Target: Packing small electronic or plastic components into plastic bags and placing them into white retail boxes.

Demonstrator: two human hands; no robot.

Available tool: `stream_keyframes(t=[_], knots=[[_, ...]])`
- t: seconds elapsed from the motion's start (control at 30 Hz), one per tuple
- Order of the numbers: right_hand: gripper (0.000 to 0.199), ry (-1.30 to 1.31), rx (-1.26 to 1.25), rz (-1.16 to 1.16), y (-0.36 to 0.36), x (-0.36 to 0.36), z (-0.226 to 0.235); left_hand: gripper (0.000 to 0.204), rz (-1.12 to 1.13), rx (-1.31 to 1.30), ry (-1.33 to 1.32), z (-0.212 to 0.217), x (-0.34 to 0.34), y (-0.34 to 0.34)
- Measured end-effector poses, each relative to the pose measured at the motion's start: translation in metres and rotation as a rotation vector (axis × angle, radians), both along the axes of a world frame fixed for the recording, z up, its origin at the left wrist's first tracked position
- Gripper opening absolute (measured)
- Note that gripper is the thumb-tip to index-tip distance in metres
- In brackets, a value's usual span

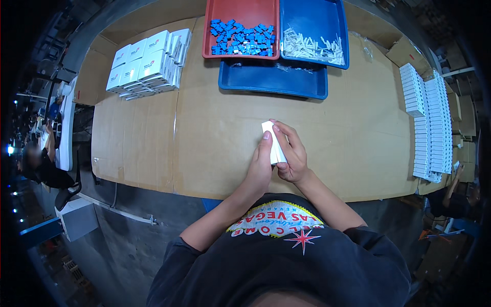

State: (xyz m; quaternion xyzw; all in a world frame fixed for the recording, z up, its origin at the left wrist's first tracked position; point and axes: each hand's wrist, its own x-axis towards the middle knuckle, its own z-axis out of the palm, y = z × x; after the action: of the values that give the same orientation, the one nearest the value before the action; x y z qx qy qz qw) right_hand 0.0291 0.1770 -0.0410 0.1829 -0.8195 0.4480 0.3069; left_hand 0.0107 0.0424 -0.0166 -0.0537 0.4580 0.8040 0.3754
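Observation:
Between my two hands is a small white box (273,145), held up over the cardboard-covered table near its front edge. My left hand (262,156) grips its left side, the thumb lying along the top face. Around the right side wrap the fingers of my right hand (293,153), with its thumb low at the near end. The box tilts slightly, its far end leaning left. Its underside and some of my fingertips are hidden.
Beyond my hands stand a red tray (205,41) of blue plastic pieces, a blue tray (346,36) of white sticks and another blue tray (273,84). White boxes (148,64) are stacked at left, more boxes (427,123) at right. Other people (48,163) work off both sides.

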Motion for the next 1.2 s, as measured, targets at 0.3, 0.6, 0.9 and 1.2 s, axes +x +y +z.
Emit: stream_keyframes(t=[0.3, 0.6, 0.9, 1.2], knots=[[0.069, -0.218, -0.158, 0.137, -0.003, -0.004, 0.004, 0.058, 0.122, -0.007, -0.047, -0.007, -0.011, -0.007], [0.055, -0.579, -0.366, 0.103, -0.013, 0.004, 0.022, 0.066, 0.144, -0.233, 0.434, -0.009, -0.018, -0.015], [0.050, -0.507, -0.207, 0.087, -0.016, 0.011, 0.048, 0.059, 0.157, -0.175, 0.632, -0.001, -0.018, -0.020], [0.046, -0.371, -0.141, 0.043, -0.022, 0.017, 0.048, 0.061, 0.165, -0.098, 0.645, 0.000, -0.009, -0.023]])
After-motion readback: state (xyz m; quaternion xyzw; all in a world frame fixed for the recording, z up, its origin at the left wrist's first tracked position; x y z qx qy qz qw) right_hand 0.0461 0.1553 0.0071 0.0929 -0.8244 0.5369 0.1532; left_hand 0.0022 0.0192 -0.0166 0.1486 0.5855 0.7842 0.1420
